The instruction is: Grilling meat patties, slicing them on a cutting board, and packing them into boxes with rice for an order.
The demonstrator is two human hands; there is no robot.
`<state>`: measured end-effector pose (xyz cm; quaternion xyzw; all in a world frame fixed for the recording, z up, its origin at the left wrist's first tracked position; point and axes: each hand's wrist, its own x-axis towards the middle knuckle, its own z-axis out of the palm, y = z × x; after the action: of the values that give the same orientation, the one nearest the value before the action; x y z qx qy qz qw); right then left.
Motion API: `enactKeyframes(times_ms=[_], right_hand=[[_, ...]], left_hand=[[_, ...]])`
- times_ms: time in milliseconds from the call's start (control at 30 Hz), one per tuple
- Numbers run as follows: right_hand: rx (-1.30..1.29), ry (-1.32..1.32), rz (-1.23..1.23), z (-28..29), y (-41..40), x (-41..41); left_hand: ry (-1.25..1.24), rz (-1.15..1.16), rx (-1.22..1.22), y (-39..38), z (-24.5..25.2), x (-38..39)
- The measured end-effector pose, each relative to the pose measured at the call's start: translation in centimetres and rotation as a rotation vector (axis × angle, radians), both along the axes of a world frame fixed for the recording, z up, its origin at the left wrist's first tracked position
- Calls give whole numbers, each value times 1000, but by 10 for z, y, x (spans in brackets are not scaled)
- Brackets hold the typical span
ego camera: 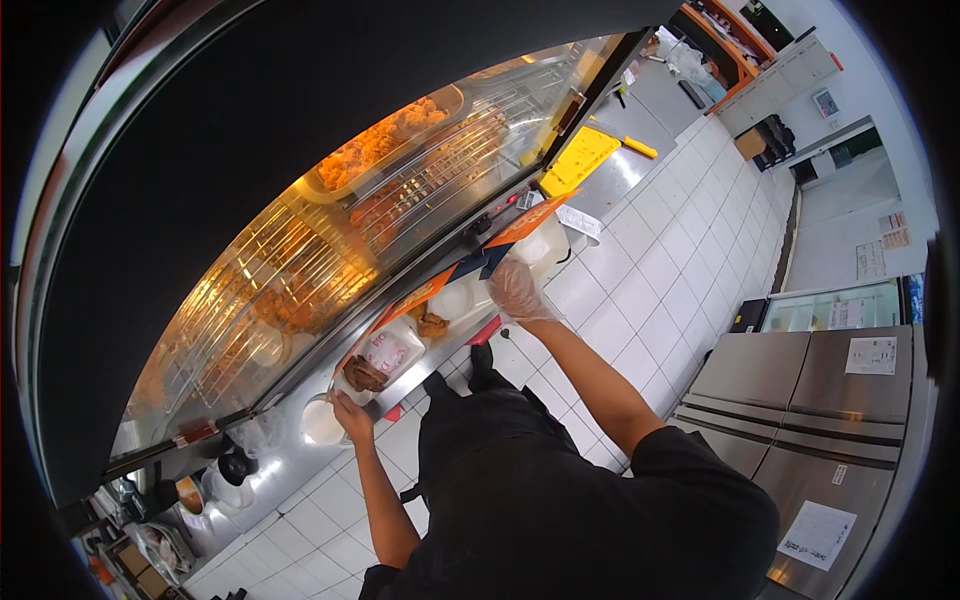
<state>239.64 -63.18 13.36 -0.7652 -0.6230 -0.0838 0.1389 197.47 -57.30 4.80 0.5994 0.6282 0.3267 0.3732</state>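
My left hand (pixel 351 416), bare, has its fingers at the near corner of an open meal box (pixel 411 358), whose orange lid stands raised. That box holds a brown piece of fried chicken (pixel 365 373) and a round wrapped portion (pixel 391 352) with red print. Beside it another open box holds a second fried piece (pixel 432 324) and a white round portion (pixel 450 301). My right hand (pixel 517 289), in a clear plastic glove, is at an orange and dark blue lid (pixel 529 220); its fingers are partly hidden. A third white round portion (pixel 534 244) lies past it.
A glass-fronted heated display cabinet (pixel 300 255) with fried food on racks rises over the steel counter. A yellow cutting board (pixel 581 159) and a yellow-handled knife (pixel 639 147) lie farther right. A white round container (pixel 322 421) stands by my left hand. Steel refrigerators (pixel 795 405) stand behind.
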Motion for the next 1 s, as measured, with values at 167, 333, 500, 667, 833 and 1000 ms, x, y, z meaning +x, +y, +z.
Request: enactKeyframes(times_ms=[167,333,500,667,833,1000], right_hand=[[37,171,-61,8,-1,19],[54,167,-66,28,-2,36],[105,298,-164,74,-9,71],[82,355,-213,106,-30,133],[97,364,-82,96,-48,218],[-74,326,-93,117,-35,287]], left_hand=[[15,12,-28,-8,0,18],[-60,-50,-25,-4,13,36],[-244,-88,-79,-6,50,82],[-196,-34,-68,-17,74,147],[-134,-90,24,-30,35,201],[32,-77,37,-46,-12,257]])
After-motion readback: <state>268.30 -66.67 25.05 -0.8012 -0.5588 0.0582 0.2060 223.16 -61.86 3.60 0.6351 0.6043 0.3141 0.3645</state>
